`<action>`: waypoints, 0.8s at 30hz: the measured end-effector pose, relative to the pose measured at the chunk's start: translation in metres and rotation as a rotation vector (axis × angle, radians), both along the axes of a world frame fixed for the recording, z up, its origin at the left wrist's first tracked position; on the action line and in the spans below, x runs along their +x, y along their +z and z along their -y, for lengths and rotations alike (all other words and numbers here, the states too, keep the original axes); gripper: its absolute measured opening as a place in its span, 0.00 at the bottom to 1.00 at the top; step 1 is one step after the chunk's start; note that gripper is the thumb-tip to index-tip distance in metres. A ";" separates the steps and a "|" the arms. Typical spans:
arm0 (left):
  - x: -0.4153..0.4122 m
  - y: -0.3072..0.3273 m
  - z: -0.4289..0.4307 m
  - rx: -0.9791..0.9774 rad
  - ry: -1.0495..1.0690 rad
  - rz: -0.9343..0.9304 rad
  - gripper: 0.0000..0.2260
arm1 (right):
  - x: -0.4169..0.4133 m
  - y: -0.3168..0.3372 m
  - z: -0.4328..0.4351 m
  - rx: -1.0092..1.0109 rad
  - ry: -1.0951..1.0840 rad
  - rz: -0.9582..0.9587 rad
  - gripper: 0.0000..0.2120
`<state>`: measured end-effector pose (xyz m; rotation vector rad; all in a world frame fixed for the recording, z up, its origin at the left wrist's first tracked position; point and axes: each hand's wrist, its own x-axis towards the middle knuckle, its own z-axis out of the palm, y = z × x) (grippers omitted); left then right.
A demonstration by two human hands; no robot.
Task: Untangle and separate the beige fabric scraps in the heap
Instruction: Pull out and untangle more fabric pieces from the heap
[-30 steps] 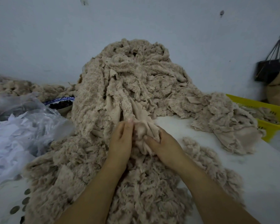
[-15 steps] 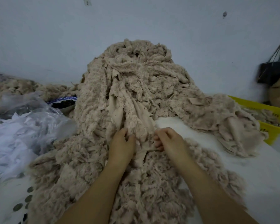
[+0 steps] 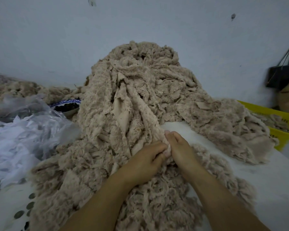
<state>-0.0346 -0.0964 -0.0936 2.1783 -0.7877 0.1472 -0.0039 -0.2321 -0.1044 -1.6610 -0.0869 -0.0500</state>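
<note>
Item: beige strip (image 3: 167, 148), at the foot of the heap (image 3: 140, 90) on the counter (image 3: 265, 184).
My left grip (image 3: 144, 161) and right grip (image 3: 182, 151): both pinching that strip, knuckles close together.
Risk: the strip seems to run up into the heap, so a hard pull may tighten the tangle or drag the heap onto me.
Left of heap: plastic sheet (image 3: 23, 130), bowl (image 3: 65, 106).
Right of heap: yellow basket (image 3: 284, 114).
Obstruction: loose scraps (image 3: 157, 205) in front of the heap, under my wrists.

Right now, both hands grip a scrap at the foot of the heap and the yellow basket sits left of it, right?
Not quite. The head view shows the basket right of the heap, not left. The left hand and right hand do both grip a scrap at the heap's foot.
</note>
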 end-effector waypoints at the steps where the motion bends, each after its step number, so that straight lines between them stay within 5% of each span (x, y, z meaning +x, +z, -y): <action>1: -0.001 0.000 0.000 0.035 -0.028 0.000 0.14 | 0.000 -0.001 0.000 0.044 0.028 -0.045 0.21; 6: -0.008 -0.006 0.012 0.189 -0.186 0.038 0.10 | 0.000 0.005 0.007 0.229 0.092 -0.235 0.14; 9: -0.006 -0.008 0.009 0.080 -0.092 -0.060 0.14 | -0.002 0.009 0.009 0.214 -0.096 -0.075 0.14; 13: 0.000 -0.003 0.003 -0.549 0.334 -0.390 0.19 | -0.014 0.012 0.001 -0.120 0.101 0.229 0.19; 15: 0.006 0.001 -0.004 -0.848 0.353 -0.599 0.19 | -0.018 0.003 -0.010 -0.342 0.271 0.223 0.16; 18: 0.010 0.003 -0.012 -1.106 0.219 -0.741 0.15 | -0.018 -0.004 -0.013 -0.400 0.314 0.183 0.09; 22: 0.020 0.003 -0.024 -1.531 0.118 -0.717 0.05 | -0.012 0.007 0.000 0.032 0.156 -0.025 0.07; 24: 0.023 0.002 -0.025 -1.465 0.244 -0.670 0.09 | -0.008 0.013 0.006 0.265 0.144 -0.131 0.13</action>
